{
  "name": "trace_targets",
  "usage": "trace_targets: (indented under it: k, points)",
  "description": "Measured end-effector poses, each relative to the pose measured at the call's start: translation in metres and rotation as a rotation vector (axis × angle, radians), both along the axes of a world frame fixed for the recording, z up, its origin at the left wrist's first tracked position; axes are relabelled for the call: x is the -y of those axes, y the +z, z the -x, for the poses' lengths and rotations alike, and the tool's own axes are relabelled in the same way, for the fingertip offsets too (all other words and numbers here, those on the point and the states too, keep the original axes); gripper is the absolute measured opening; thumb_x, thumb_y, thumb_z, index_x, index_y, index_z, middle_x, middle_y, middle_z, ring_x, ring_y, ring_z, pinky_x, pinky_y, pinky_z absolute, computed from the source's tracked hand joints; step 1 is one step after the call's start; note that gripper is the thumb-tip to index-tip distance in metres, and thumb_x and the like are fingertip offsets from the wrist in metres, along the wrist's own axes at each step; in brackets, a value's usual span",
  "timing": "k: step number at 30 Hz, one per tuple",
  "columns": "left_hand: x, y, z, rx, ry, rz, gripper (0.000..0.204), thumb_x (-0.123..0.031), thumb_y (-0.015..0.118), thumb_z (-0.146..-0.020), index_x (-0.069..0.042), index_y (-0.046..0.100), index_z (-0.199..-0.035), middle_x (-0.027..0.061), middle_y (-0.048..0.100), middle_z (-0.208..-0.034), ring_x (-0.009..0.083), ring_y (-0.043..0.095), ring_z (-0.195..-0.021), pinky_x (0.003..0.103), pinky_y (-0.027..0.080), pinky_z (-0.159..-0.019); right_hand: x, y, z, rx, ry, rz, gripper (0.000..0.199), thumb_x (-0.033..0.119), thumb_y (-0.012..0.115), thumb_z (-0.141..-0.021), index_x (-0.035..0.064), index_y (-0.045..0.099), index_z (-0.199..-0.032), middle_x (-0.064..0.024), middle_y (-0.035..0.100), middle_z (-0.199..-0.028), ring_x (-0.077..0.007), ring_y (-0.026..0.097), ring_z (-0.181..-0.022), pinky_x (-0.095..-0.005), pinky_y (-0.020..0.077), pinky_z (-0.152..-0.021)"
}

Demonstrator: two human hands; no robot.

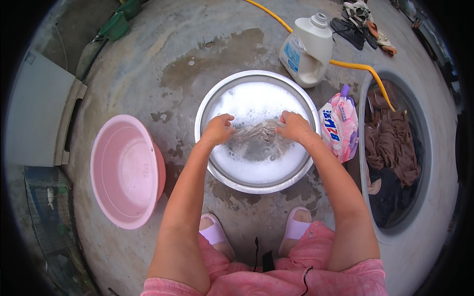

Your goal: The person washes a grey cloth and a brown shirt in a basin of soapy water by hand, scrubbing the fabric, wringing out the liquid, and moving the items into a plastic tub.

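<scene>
A wide metal basin (pixel 256 188) full of white suds stands on the floor in front of my feet. A wet, greyish piece of cloth (pixel 259 133) lies bunched at the middle of the foam, partly under the water. My left hand (pixel 217 130) grips its left end, fingers curled. At the opposite end my right hand (pixel 295 127) pinches the cloth between thumb and fingers. The fabric stretches between both hands, just at the water's surface. What kind of garment it is cannot be made out.
A pink plastic basin (pixel 101 192) sits to the left. Beyond the metal basin stands a white detergent jug (pixel 316 39); a pink pouch (pixel 340 123) leans at right. A grey tub (pixel 429 163) holds brown and dark clothes, with a yellow hose (pixel 358 65) running into it. Shoes (pixel 363 24) lie far right.
</scene>
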State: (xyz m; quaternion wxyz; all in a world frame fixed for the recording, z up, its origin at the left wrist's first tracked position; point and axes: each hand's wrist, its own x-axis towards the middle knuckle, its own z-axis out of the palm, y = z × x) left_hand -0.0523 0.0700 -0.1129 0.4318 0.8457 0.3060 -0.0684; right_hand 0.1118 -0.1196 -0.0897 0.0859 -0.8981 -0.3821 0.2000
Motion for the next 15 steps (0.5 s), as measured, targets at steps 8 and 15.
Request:
trace_targets:
  k: [8, 15]
  points:
    - [0.012, -0.035, 0.012, -0.134, -0.186, -0.281, 0.056, -0.009, 0.065, -0.072, -0.012, 0.047, -0.125, 0.0176, 0.042, -0.128, 0.032, 0.043, -0.117, 0.039, 0.039, -0.094, -0.026, -0.039, 0.049, 0.043, 0.326, -0.168, 0.049, 0.029, 0.065, -0.076, 0.0097, 0.051, -0.119, -0.0104, 0.053, -0.114, -0.026, 0.046, -0.11, -0.0382, 0.0398, -0.089]
    - [0.005, -0.046, 0.014, -0.033, 0.071, -0.031, 0.042, -0.02, 0.056, -0.083, -0.011, 0.047, -0.123, 0.0197, 0.037, -0.134, 0.0329, 0.043, -0.117, 0.036, 0.041, -0.093, -0.037, -0.037, 0.037, -0.573, -0.044, -0.381, 0.034, 0.029, 0.066, -0.071, 0.0027, 0.06, -0.091, -0.0124, 0.061, -0.087, -0.0255, 0.058, -0.081, -0.0356, 0.0447, -0.072]
